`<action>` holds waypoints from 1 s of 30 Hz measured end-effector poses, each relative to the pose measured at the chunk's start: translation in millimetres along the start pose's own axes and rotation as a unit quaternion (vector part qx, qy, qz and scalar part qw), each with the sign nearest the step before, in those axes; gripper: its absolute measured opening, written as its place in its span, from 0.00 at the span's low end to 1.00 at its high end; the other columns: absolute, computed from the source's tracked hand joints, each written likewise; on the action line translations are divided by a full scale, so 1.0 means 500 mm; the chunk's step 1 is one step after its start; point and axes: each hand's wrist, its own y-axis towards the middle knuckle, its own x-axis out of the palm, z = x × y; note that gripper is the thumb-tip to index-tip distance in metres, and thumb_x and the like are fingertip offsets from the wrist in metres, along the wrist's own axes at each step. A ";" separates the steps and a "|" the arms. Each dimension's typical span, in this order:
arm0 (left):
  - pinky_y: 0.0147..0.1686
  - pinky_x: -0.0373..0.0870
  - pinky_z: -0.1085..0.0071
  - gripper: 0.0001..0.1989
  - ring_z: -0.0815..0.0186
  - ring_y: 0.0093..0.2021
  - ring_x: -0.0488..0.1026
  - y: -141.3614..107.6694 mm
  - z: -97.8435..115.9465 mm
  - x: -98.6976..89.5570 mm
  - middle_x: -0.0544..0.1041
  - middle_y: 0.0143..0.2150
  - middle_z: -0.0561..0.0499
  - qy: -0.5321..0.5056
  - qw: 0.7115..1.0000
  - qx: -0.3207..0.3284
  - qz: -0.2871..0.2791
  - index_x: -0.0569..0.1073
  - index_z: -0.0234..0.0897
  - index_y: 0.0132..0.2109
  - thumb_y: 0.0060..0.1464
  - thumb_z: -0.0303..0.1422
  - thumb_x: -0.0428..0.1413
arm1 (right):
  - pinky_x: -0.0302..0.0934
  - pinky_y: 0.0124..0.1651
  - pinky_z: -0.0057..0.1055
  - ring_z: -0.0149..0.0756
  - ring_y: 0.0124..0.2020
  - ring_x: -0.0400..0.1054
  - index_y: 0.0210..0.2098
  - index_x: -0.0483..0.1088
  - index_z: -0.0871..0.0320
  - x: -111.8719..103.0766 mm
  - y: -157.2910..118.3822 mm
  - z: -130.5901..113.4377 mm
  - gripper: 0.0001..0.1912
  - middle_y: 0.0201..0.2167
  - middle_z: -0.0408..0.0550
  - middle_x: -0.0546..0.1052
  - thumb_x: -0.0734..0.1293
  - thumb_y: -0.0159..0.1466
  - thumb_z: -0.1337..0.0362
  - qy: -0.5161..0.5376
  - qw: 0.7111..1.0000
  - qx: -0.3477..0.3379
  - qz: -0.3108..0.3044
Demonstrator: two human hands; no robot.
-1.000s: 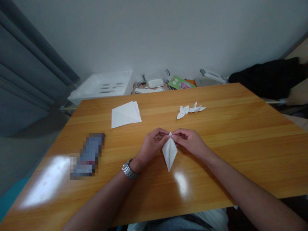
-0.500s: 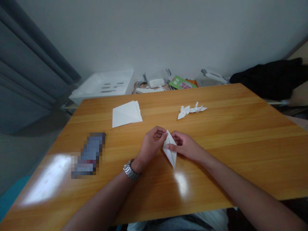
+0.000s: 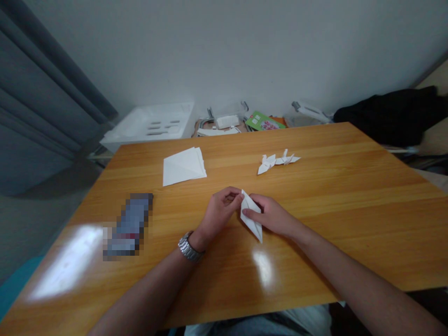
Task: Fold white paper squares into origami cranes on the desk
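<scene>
A white folded paper [image 3: 252, 225], shaped like a narrow diamond, is held above the wooden table [image 3: 336, 186]. My left hand [image 3: 222, 210], with a metal watch on its wrist, pinches the upper tip of the paper. From the other side my right hand [image 3: 271, 213] grips it, thumb lying across the front face and the other fingers mostly hidden behind. Two small white folded paper birds [image 3: 278, 160] stand beyond my hands, close together.
Several white sheets [image 3: 184, 167] lie at the back left. A blurred-out phone-like object [image 3: 131, 224] is at the left. Behind the table are a white tray [image 3: 150, 123], a green booklet [image 3: 262, 121] and black cloth [image 3: 388, 116].
The lower point of the folded paper has swung to the right, so the paper is more slanted. Both hands keep hold of it and have hardly shifted.
</scene>
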 end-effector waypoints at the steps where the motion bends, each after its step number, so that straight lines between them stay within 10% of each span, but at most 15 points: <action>1: 0.33 0.73 0.73 0.13 0.67 0.32 0.76 0.000 0.001 0.000 0.79 0.33 0.50 -0.009 1.000 -0.007 0.002 0.76 0.34 0.39 0.59 0.41 0.60 | 0.64 0.38 0.33 0.39 0.35 0.71 0.40 0.73 0.59 0.002 -0.001 0.000 0.13 0.35 0.47 0.79 0.70 0.62 0.55 0.013 1.000 0.006 0.002; 8: 0.31 0.71 0.74 0.13 0.69 0.30 0.74 -0.001 0.005 0.000 0.77 0.31 0.51 -0.041 0.999 -0.023 0.002 0.75 0.34 0.38 0.58 0.41 0.61 | 0.70 0.34 0.33 0.37 0.29 0.75 0.43 0.68 0.57 0.021 -0.007 -0.004 0.19 0.32 0.47 0.79 0.71 0.62 0.50 0.210 0.974 0.079 -0.032; 30: 0.35 0.73 0.72 0.15 0.68 0.32 0.75 0.000 0.005 -0.005 0.81 0.35 0.49 -0.112 0.993 -0.032 -0.031 0.79 0.34 0.42 0.58 0.43 0.63 | 0.68 0.33 0.31 0.33 0.28 0.73 0.42 0.67 0.58 0.013 -0.015 -0.012 0.20 0.32 0.47 0.78 0.70 0.64 0.48 0.211 0.974 0.055 -0.060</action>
